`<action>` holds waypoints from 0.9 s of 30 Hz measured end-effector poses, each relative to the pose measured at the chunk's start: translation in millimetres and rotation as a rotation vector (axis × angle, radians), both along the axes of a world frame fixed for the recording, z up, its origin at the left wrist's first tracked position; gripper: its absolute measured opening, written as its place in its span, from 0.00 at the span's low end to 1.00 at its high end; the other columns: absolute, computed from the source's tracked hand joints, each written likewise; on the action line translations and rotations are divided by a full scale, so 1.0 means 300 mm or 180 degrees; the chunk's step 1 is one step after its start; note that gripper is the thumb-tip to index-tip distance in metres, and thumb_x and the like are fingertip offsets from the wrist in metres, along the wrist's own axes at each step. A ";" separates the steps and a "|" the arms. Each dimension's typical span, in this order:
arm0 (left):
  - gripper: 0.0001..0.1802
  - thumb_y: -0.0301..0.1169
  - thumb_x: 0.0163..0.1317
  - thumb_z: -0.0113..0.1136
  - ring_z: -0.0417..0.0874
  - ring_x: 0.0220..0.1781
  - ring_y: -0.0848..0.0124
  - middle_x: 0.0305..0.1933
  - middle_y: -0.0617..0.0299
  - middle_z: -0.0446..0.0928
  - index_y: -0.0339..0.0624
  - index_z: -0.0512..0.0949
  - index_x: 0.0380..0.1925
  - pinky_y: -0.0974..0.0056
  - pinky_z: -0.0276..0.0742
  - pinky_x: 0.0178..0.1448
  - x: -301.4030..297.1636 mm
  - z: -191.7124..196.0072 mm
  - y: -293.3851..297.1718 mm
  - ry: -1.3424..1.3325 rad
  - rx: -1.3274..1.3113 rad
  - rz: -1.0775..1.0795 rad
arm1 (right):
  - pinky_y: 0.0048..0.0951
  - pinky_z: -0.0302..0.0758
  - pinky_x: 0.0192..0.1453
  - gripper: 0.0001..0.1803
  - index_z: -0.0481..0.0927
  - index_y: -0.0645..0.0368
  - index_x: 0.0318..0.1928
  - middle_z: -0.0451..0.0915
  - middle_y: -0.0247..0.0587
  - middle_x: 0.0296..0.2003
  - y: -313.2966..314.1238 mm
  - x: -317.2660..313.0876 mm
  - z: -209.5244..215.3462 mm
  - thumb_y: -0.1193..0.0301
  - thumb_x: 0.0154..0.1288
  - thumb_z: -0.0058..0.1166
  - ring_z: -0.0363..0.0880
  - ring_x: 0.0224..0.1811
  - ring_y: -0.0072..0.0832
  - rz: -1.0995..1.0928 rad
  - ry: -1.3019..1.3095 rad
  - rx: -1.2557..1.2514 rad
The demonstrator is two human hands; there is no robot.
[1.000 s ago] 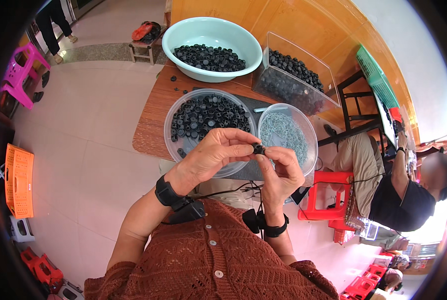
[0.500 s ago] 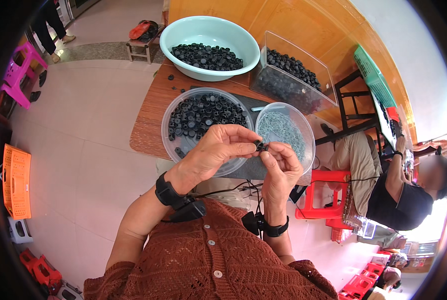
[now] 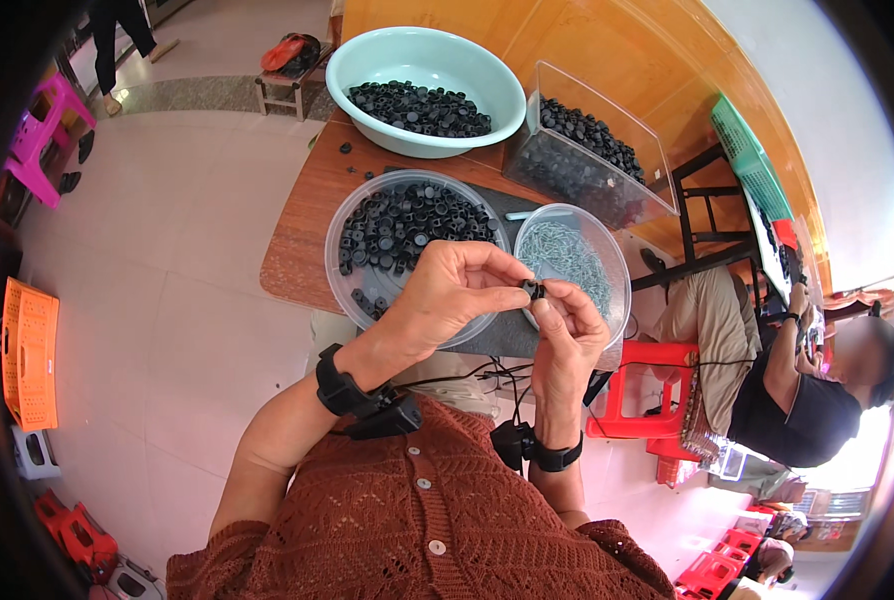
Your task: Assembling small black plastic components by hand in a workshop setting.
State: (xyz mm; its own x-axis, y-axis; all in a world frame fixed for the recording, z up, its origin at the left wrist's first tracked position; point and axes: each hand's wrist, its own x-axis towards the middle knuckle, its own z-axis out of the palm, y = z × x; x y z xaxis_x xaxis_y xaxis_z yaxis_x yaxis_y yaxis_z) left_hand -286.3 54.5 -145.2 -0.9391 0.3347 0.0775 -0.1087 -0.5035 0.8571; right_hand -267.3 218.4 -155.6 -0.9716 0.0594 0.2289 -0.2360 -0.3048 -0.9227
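Observation:
Both my hands meet over the near edge of the wooden table (image 3: 292, 265). Between their fingertips is a small black plastic piece (image 3: 533, 288), much of it covered by the fingers. My left hand (image 3: 452, 298) pinches it from the left with thumb and forefinger; my right hand (image 3: 567, 335) grips it from the right. Just beyond my left hand stands a round clear tub (image 3: 333, 262) of loose black plastic caps (image 3: 407, 215). A smaller clear tub (image 3: 624, 275) beyond my right hand holds a heap of thin silvery metal pieces (image 3: 567, 260).
A pale green basin (image 3: 422, 52) and a clear rectangular bin (image 3: 657, 203), both with black caps, stand at the back. A red stool (image 3: 617, 410) is at the right, near a seated person (image 3: 797, 400). An orange crate (image 3: 32, 350) lies far left.
My hands have shifted slightly to the right with the black piece, the fingertips closer together round it. At the far left a person's legs have changed position.

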 end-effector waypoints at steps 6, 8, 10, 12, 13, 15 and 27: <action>0.11 0.21 0.53 0.63 0.80 0.41 0.76 0.38 0.59 0.80 0.33 0.78 0.38 0.73 0.75 0.49 0.001 -0.014 0.003 -0.0068 0.0059 0.0029 | 0.19 0.74 0.43 0.12 0.78 0.69 0.40 0.77 0.41 0.40 -0.004 0.002 -0.004 0.87 0.52 0.57 0.78 0.39 0.22 -0.0077 0.0113 0.0104; 0.11 0.22 0.53 0.63 0.80 0.41 0.76 0.38 0.59 0.80 0.33 0.78 0.38 0.72 0.76 0.48 0.003 -0.018 0.003 -0.0104 0.0115 0.0043 | 0.19 0.74 0.43 0.13 0.78 0.69 0.39 0.77 0.41 0.40 -0.011 0.005 -0.003 0.88 0.51 0.57 0.77 0.40 0.22 -0.0172 0.0278 0.0281; 0.11 0.22 0.54 0.63 0.80 0.41 0.76 0.38 0.59 0.80 0.33 0.78 0.39 0.72 0.76 0.48 0.004 -0.020 0.000 -0.0125 0.0166 0.0025 | 0.19 0.74 0.44 0.12 0.79 0.68 0.38 0.76 0.42 0.40 -0.020 0.010 0.006 0.89 0.51 0.57 0.77 0.40 0.22 -0.0267 0.0546 0.0593; 0.11 0.22 0.54 0.63 0.80 0.41 0.76 0.37 0.59 0.80 0.33 0.78 0.39 0.72 0.76 0.48 0.005 -0.022 -0.003 -0.0145 0.0216 0.0008 | 0.19 0.75 0.44 0.12 0.79 0.68 0.38 0.76 0.42 0.40 -0.024 0.013 0.011 0.89 0.52 0.56 0.77 0.41 0.22 -0.0312 0.0624 0.0760; 0.11 0.23 0.54 0.63 0.80 0.40 0.76 0.37 0.59 0.80 0.33 0.78 0.39 0.72 0.76 0.47 0.005 -0.022 -0.005 -0.0170 0.0217 -0.0008 | 0.19 0.75 0.45 0.11 0.79 0.68 0.38 0.76 0.43 0.41 -0.026 0.014 0.014 0.89 0.52 0.56 0.77 0.42 0.23 -0.0356 0.0705 0.0927; 0.11 0.23 0.54 0.62 0.80 0.40 0.75 0.37 0.59 0.80 0.33 0.78 0.39 0.72 0.76 0.47 0.006 -0.026 -0.005 -0.0195 0.0215 -0.0023 | 0.20 0.75 0.45 0.12 0.79 0.68 0.38 0.76 0.43 0.41 -0.027 0.018 0.017 0.89 0.52 0.56 0.77 0.42 0.23 -0.0360 0.0704 0.0970; 0.11 0.21 0.55 0.60 0.80 0.41 0.75 0.38 0.59 0.79 0.33 0.78 0.40 0.72 0.76 0.48 0.019 -0.023 -0.009 -0.0313 0.0280 -0.0096 | 0.22 0.76 0.46 0.13 0.79 0.69 0.38 0.76 0.44 0.40 -0.047 0.034 0.016 0.91 0.50 0.57 0.77 0.43 0.26 -0.0524 0.0866 0.1009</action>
